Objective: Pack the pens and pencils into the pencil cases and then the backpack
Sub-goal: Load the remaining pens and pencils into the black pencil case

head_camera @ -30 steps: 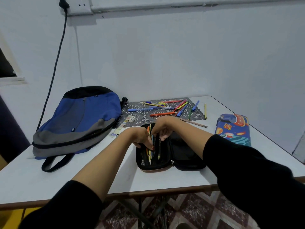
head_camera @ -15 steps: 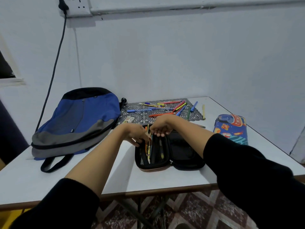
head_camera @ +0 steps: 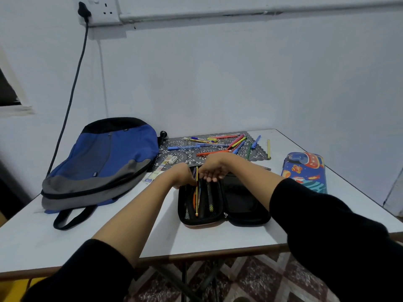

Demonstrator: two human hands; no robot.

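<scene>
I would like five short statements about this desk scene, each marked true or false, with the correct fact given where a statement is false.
1. The black pencil case lies open on the table. True.
2. The bag stands upright against the wall. False: the backpack lies flat on the table, left of the black pencil case.
3. Everything is already packed. False: several pens lie loose on the patterned mat.
4. The rocket-print pencil case is closed. True.
5. The left hand and the right hand are both at the far end of the black pencil case. True.

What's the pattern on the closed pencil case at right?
The closed pencil case is blue with a cartoon space print; head view shows it.
</scene>
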